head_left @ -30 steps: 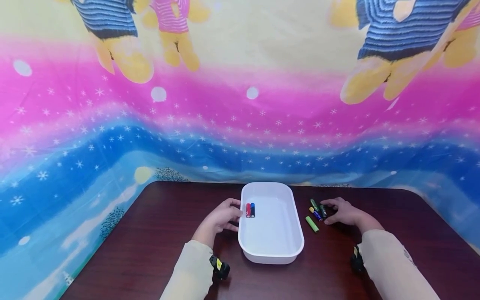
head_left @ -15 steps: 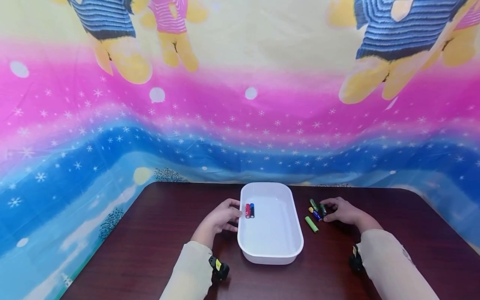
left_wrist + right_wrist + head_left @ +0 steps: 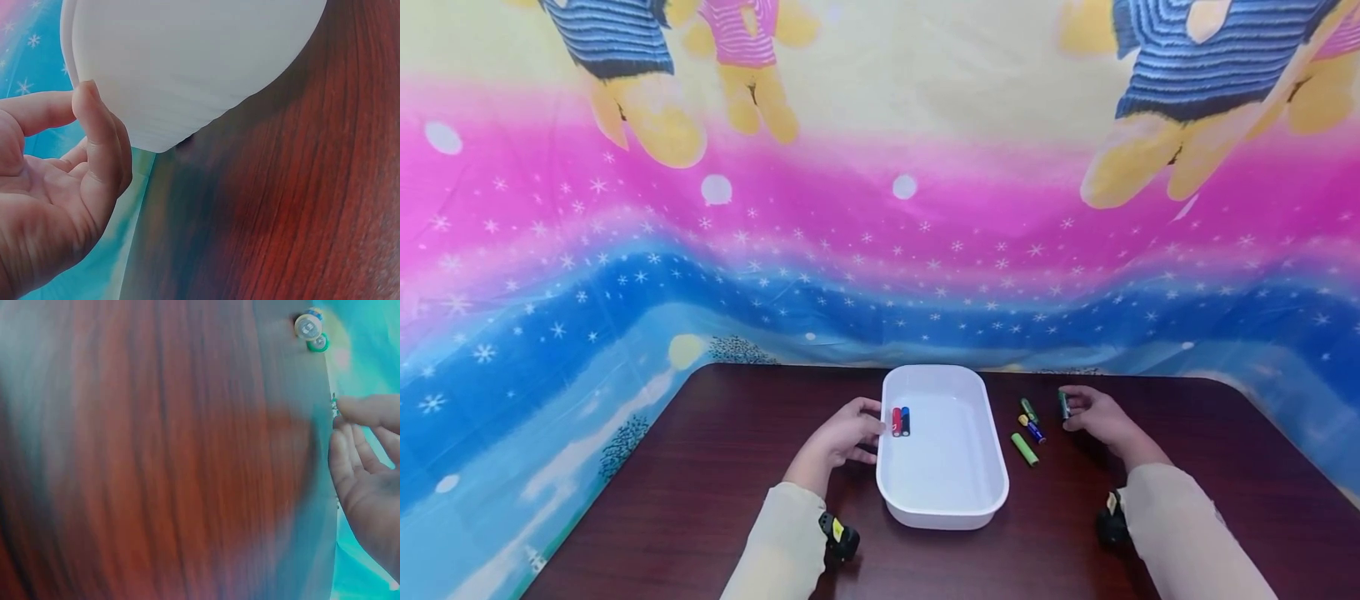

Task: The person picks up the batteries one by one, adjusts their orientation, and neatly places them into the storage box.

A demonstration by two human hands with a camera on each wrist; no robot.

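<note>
My left hand (image 3: 848, 432) has its fingertips against the left rim of a white plastic tray (image 3: 996, 483), with bent, spread fingers; the left wrist view shows them at the tray's outer wall (image 3: 206, 56). Inside the tray, a red battery (image 3: 897, 422) and a blue battery (image 3: 906, 422) lie side by side. My right hand (image 3: 1097, 415) pinches a dark green battery (image 3: 1064, 406) upright between thumb and fingers, right of the other loose ones. In the right wrist view only a sliver of that battery (image 3: 335, 405) shows by the fingertips.
Left of my right hand lie a green battery (image 3: 1028, 409), a blue-and-yellow battery (image 3: 1032, 429) and a light green battery (image 3: 1024, 449). All rest on the dark wood table (image 3: 1037, 550). A printed curtain (image 3: 880, 275) hangs along the table's back and sides.
My right hand has drawn the dark green battery rightward, away from the other batteries, and it now stands apart from them. My left hand and the tray have stayed put.
</note>
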